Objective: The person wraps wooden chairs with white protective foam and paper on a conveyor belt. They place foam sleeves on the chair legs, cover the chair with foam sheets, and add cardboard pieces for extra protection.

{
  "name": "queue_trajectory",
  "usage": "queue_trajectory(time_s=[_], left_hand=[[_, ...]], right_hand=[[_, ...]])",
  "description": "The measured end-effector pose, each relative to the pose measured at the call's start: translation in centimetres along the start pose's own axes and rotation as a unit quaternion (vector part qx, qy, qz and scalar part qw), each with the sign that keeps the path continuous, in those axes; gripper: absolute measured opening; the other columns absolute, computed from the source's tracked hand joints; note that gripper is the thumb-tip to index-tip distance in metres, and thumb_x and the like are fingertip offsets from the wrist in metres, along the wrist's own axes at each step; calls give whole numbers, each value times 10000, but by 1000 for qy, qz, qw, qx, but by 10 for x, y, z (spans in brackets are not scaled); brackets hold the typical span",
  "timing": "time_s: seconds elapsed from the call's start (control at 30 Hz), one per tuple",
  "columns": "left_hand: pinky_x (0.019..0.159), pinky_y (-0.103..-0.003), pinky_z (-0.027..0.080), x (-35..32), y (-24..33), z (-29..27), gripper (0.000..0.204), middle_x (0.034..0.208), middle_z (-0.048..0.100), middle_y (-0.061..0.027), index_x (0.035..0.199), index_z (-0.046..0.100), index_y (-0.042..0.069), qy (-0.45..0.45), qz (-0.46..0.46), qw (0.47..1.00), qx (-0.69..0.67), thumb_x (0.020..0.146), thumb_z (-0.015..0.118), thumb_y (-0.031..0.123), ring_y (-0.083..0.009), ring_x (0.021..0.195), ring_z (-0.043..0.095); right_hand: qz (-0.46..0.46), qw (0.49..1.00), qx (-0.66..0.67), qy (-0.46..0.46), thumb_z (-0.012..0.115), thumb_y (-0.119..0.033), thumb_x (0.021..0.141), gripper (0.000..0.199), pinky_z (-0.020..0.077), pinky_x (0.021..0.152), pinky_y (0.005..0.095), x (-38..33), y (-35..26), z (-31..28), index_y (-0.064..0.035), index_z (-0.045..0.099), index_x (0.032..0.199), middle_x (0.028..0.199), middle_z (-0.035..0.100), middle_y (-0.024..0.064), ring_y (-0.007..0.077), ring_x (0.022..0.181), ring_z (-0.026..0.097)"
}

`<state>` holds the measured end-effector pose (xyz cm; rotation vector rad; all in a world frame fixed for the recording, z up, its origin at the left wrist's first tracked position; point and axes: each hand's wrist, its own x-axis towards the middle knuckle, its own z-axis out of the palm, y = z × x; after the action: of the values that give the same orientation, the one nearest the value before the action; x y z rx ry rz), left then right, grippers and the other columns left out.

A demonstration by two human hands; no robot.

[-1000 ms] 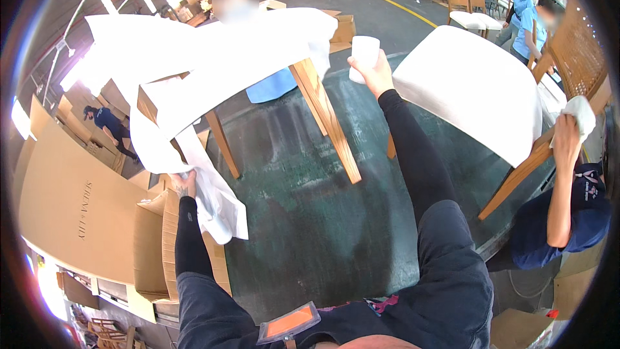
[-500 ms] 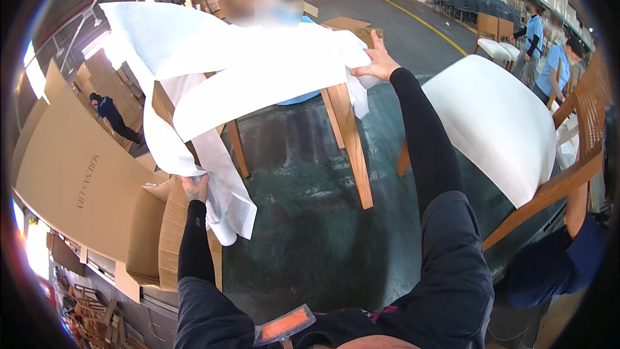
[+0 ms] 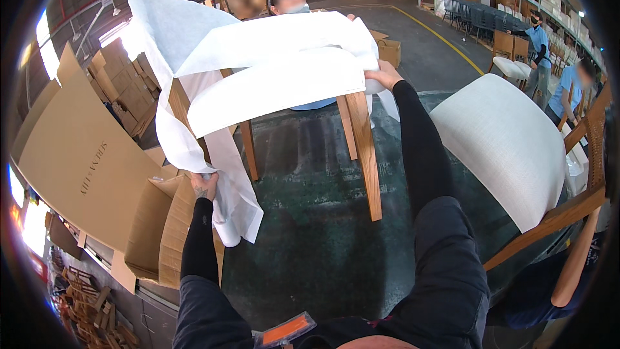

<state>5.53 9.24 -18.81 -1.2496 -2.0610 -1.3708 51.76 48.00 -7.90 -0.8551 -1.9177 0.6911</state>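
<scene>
A chair (image 3: 278,87) with a white seat and wooden legs stands on a dark green tabletop (image 3: 303,220). Over its back and around its left side runs a thin white wrapping sheet (image 3: 258,42), one corner raised at the upper left. My left hand (image 3: 203,185) is closed around the sheet's rolled-up part, whose end hangs below beside the chair. At the seat's right corner, my right hand (image 3: 386,76) grips the chair, with loose sheet hanging by it; its fingertips are partly hidden. Across the table, a masked person is behind the chair.
A second chair (image 3: 504,142) with a pale seat and woven back stands close on the right, another worker's arm (image 3: 575,258) below it. On the left are an open cardboard box (image 3: 152,232) and a large cardboard panel (image 3: 77,155). Other workers are farther off at right.
My right hand has gone from spread fingers to a grip at the seat's corner, slightly lower. The sheet over the chair back has shifted, showing more of the seat. My left hand keeps its hold.
</scene>
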Motion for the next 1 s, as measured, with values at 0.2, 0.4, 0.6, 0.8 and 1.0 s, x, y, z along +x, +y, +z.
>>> queue_trajectory(time_s=[0.2,0.4,0.6,0.8,1.0], left_hand=[[913,-435,511,2,-13,-5,665,1116,673,-224,1261,485,-21,-15,-4,1000,-7,710,786,198,-378,1042,663],[1033,-482,431,5,-17,-31,827,1337,528,-277,1412,387,-35,-77,-46,986,142,755,763,298,-420,1231,534],[1129,-469,337,-43,93,33,857,1423,432,-263,1448,368,-16,81,39,993,75,754,785,266,-370,1373,392],[907,-306,472,-57,346,59,566,1145,681,-115,1272,601,-15,-342,-157,746,-550,923,699,419,-180,1079,624],[785,-344,589,-11,398,77,313,1040,701,-162,1125,600,-17,-336,-45,807,-484,978,642,256,-197,808,710]], right_hand=[[-43,920,375,100,764,-188,813,409,539,831,341,-22,-47,-44,31,662,1143,1060,708,101,199,919,691],[-182,866,450,-123,753,-384,732,775,579,905,382,-120,-116,-136,14,523,1356,1222,644,159,266,1075,668],[-124,917,296,-236,756,-356,728,740,544,866,304,-171,-138,-156,7,535,1335,1191,651,129,201,1068,646],[-78,928,227,-285,777,-330,761,644,524,847,304,-186,-144,-103,4,562,1269,1107,653,95,163,1023,626],[-214,962,-73,-153,818,-308,627,688,542,873,385,-248,-106,-51,26,595,1185,1024,663,153,293,1007,659]])
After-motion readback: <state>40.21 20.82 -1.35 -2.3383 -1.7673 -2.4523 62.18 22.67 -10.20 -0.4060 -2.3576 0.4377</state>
